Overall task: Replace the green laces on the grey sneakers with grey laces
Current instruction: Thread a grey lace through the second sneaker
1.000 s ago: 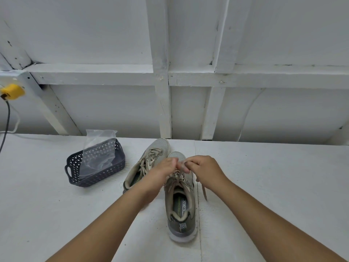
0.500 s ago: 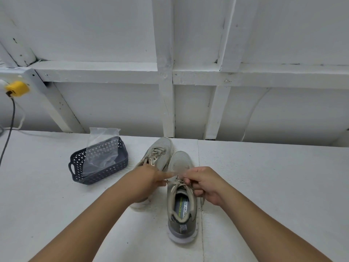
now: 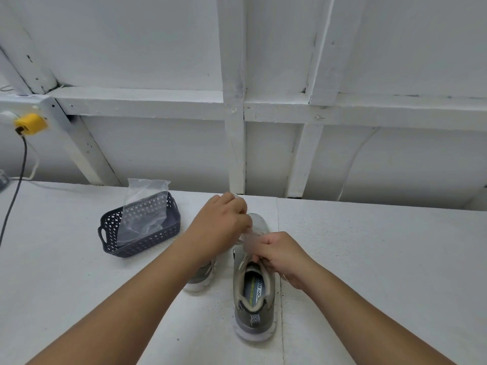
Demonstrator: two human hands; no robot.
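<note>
On table: grey sneaker point(image 3: 254, 293), laces loose

sneaker point(image 3: 254, 293): matt mesh cloth | basket point(image 3: 147, 241): perforated plastic | bag point(image 3: 143, 206): clear glossy film

I see a white, slightly pebbled surface point(image 3: 369, 259) with a seam running toward me just right of centre. Two grey sneakers stand on it side by side: the right sneaker point(image 3: 254, 299) with its heel toward me, beside the seam, and the left sneaker point(image 3: 201, 272) angled away, mostly hidden under my forearm. To their left sits a dark perforated basket point(image 3: 147, 241) with a clear plastic bag point(image 3: 143, 209) standing in it. A dark cable point(image 3: 11, 204) reaches the surface's far left edge.
</note>
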